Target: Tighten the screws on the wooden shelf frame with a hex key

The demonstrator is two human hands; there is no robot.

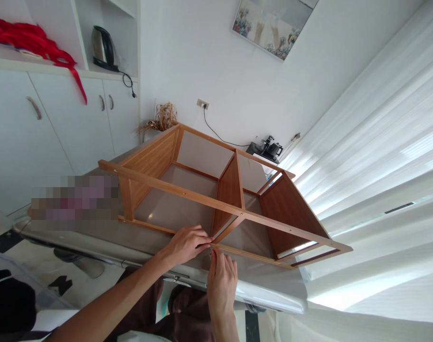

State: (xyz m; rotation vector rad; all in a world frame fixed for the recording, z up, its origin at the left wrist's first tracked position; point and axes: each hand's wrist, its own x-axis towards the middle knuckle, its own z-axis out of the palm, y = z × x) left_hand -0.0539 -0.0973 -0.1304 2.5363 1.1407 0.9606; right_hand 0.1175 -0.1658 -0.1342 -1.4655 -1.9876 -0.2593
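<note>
A wooden shelf frame (188, 194) lies on its side on the grey tabletop (188, 270), with board panels at both ends and one in the middle. My left hand (190, 243) grips the frame's lower front rail where the middle panel meets it, fingers bent and closed. Just to the right, my right hand (221, 275) is pinched at the same joint. Something small and thin seems to show at its fingertips, but I cannot make out what it is.
A blurred-out patch (74, 199) covers the table's left end. Behind stand dried stalks (164, 116) and a black appliance (273, 149). White curtains (373, 166) hang at the right. Shelves at the left hold a kettle (104, 47) and red ribbon (34, 38).
</note>
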